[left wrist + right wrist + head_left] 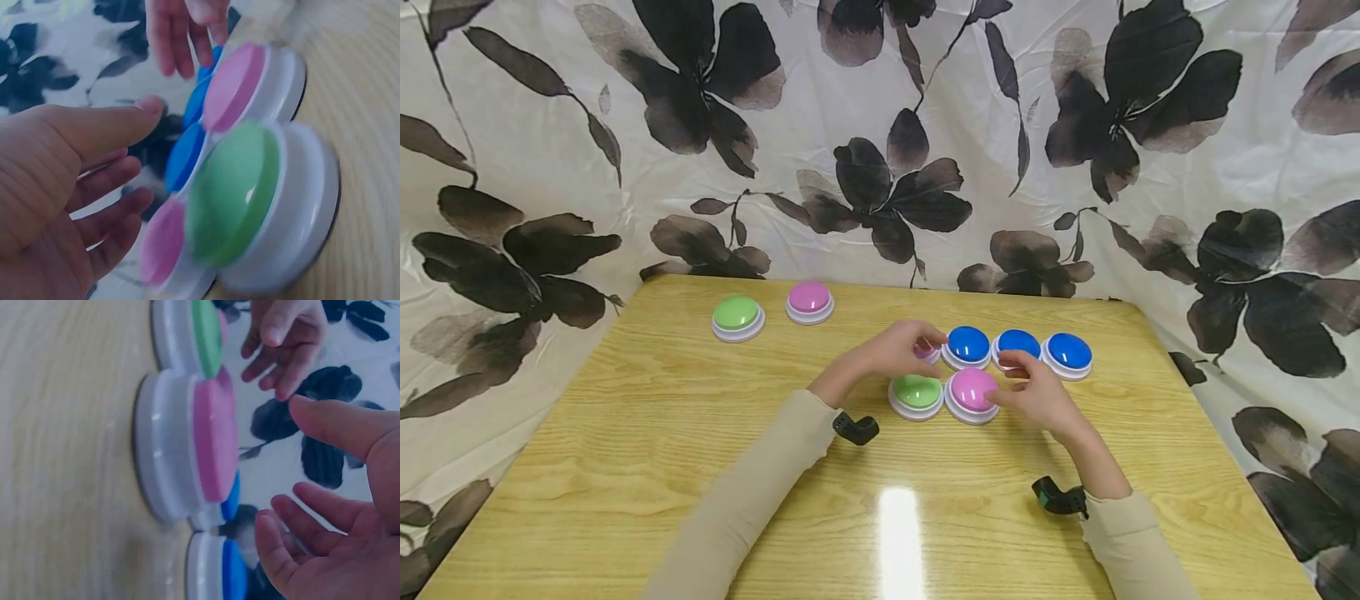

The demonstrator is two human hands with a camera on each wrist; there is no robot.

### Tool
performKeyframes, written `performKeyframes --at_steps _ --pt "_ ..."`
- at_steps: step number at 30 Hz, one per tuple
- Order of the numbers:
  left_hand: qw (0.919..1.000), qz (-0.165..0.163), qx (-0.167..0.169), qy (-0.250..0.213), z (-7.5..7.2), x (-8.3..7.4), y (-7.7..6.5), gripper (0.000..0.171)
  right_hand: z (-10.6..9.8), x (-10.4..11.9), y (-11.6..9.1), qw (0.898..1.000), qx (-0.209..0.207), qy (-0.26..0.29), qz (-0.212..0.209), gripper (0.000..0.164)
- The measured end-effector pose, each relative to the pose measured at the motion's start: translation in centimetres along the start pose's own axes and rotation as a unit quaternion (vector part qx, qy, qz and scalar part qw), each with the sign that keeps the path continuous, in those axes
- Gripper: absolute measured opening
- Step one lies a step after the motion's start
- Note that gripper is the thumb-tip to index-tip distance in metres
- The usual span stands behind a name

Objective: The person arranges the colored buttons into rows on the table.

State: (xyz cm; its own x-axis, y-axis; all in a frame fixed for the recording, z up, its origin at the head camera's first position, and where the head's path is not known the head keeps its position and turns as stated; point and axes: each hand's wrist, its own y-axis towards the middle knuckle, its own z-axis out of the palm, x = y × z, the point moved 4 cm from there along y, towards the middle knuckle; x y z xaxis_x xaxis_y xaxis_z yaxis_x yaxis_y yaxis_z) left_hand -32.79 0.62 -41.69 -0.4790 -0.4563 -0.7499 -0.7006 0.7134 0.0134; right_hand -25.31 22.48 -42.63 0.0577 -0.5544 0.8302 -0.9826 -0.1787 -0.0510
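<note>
My left hand hovers over the cluster of push buttons, its fingers loosely bent above a partly hidden pink button and the front green button. In the left wrist view, the thumb and fingers stand apart from the green dome with nothing between them. My right hand is just right of the front pink button; the right wrist view shows a gap between its fingers and that button. Behind stand a blue button, a second blue button partly covered by my right fingers, and a third blue button.
A separate green button and pink button sit at the back left of the wooden table. A floral cloth hangs behind the table's back edge. Each button has a round white base.
</note>
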Motion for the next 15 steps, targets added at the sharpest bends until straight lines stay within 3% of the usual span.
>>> performKeyframes --at_steps 8,15 --pt "0.9994 0.0 -0.035 0.0 -3.9 2.6 -3.8 0.041 0.2 3.5 0.3 0.997 -0.048 0.008 -0.058 0.038" --pt "0.9967 -0.024 -0.074 -0.022 -7.0 6.1 -6.8 0.039 2.4 5.1 1.3 0.997 -0.039 0.035 -0.065 0.035"
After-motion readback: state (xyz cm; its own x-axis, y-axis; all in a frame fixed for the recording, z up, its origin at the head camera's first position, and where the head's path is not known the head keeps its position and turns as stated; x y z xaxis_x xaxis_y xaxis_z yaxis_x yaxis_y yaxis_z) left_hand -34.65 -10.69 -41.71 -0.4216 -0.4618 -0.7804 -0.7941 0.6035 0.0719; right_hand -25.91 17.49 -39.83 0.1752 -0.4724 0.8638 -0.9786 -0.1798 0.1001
